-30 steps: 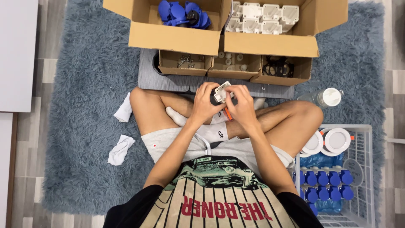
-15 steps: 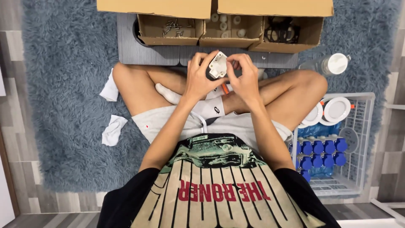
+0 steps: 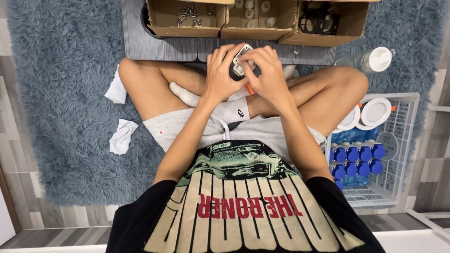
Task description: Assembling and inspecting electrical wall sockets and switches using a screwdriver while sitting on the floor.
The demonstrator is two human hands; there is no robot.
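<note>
I sit cross-legged on a blue-grey shaggy rug. Both my hands meet above my crossed ankles and hold one small white plastic part (image 3: 240, 60) with holes in its face. My left hand (image 3: 220, 72) wraps the part from the left. My right hand (image 3: 267, 70) presses on it from the right with fingers on top. A small orange piece (image 3: 251, 89) shows just below the hands.
A grey board (image 3: 164, 47) in front carries three open cardboard boxes: screws (image 3: 187, 16), white pieces (image 3: 255, 16), black rings (image 3: 321, 18). A white wire basket (image 3: 403, 140) at right holds blue caps and white round discs. A clear bottle (image 3: 370, 60) and crumpled white tissues (image 3: 122, 136) lie on the rug.
The view has tilted down, so the far large boxes have left the frame. Both hands stay shut on the white part, which has turned slightly between the fingers.
</note>
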